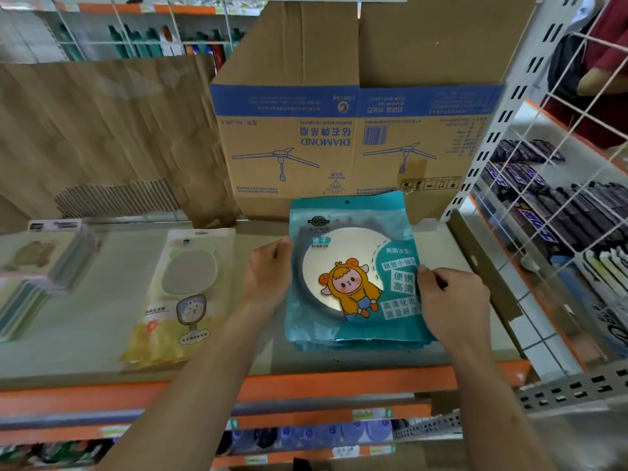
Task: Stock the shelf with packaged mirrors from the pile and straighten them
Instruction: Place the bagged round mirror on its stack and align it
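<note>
A stack of teal packaged mirrors (350, 266) lies flat on the shelf board (85, 334), each pack showing a round mirror and a cartoon child in a yellow hood. My left hand (268, 273) holds the stack's left edge, fingers curled round it. My right hand (452, 300) grips the right edge, thumb on top of the uppermost pack. Several packs lie under the top one, their lower edges fanned slightly at the front.
A yellow pack of hand mirrors (180, 294) lies left of the teal stack, with pastel packs (37, 280) at the far left. An upside-down Diamond fan carton (339, 130) stands behind. A wire partition (560, 215) with snack bars is on the right. A person stands at the top right.
</note>
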